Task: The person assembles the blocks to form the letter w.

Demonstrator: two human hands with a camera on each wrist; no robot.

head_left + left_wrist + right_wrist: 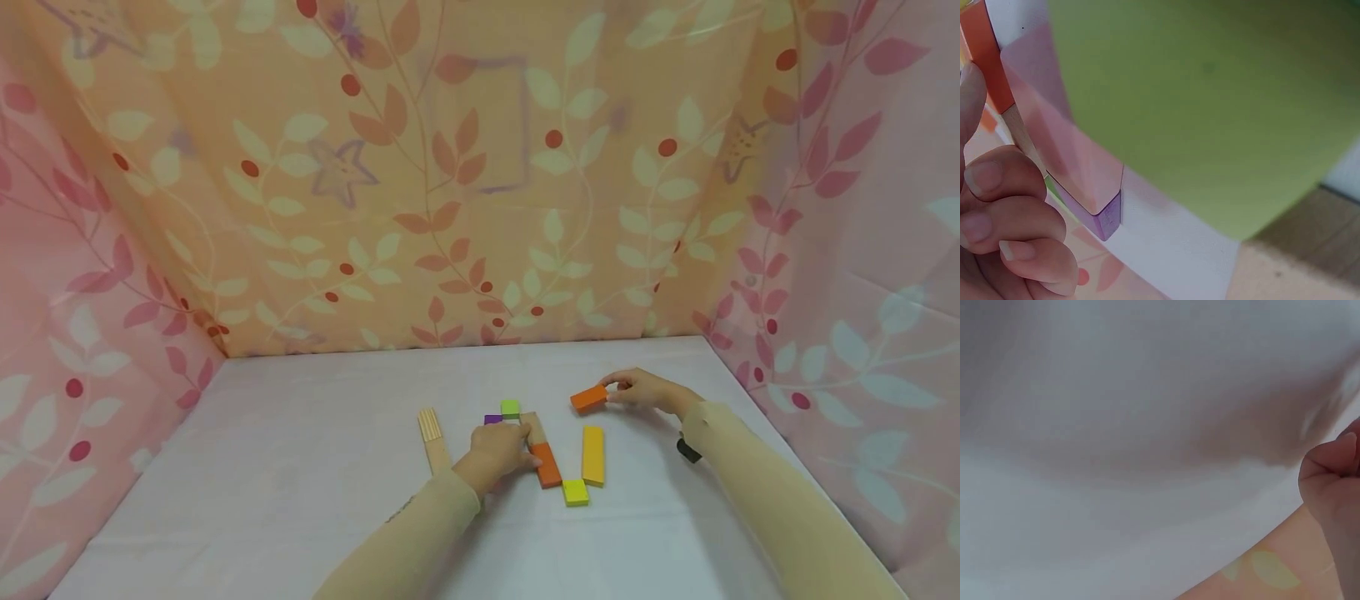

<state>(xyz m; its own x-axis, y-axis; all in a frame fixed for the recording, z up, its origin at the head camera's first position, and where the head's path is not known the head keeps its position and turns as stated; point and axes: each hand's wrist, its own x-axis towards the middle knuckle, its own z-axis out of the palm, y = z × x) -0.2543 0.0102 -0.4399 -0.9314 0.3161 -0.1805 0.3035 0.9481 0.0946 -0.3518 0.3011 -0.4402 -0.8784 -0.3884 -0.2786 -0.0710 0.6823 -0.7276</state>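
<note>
My right hand pinches an orange block by its right end, at the right of the layout. My left hand is at the row's left side, its fingertips touching a red-orange block and a plain wooden block joined end to end. In the left wrist view, several of its fingers are bent beside a purple block. A lime green block tops the row; a yellow block meets its lower end. An amber block rises from the yellow one.
Left of my left hand lies a ridged wooden piece above a plain wooden strip, partly covered by my arm. A white cloth covers the table. Floral curtains enclose the back and sides. Something blurred and green blocks much of the left wrist view.
</note>
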